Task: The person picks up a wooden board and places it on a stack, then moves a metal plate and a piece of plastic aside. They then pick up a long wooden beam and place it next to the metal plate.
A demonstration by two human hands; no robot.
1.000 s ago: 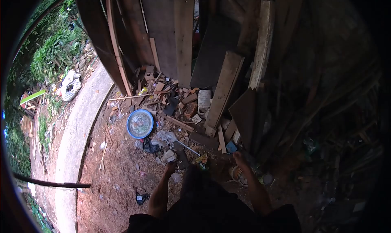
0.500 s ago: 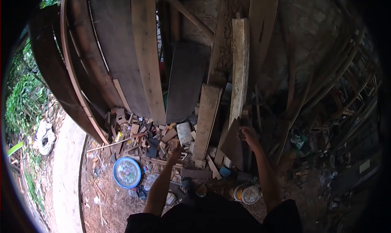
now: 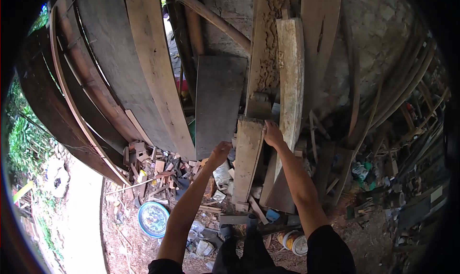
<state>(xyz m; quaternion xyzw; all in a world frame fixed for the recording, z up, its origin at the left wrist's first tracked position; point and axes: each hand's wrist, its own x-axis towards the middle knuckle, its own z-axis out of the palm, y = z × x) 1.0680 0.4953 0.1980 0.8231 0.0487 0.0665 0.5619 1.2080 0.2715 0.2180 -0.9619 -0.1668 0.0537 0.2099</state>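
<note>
A short, thick wooden plank (image 3: 248, 164) stands upright, leaning back toward the wall. My right hand (image 3: 273, 134) is at its upper right corner, fingers closed on the edge. My left hand (image 3: 221, 152) is to the left of the plank, its fingers curled near the plank's left side; whether they touch it is hard to make out. Behind stands a dark flat board (image 3: 219, 106). To the right leans a tall plank with pale, worn paint (image 3: 290, 77). A dark brown board (image 3: 283, 193) lies slanted below my right forearm.
Tall boards (image 3: 148, 68) lean along the left and back. Wood scraps (image 3: 163, 171) litter the ground. A blue-rimmed round basin (image 3: 153, 219) lies at lower left, a white bucket (image 3: 299, 245) near my feet. Curved poles (image 3: 407, 94) lean at right.
My right hand has moved from beside the dark brown board up and left to the short plank's top. My left hand has risen toward the plank. The view has shifted, and the brown board sits lower.
</note>
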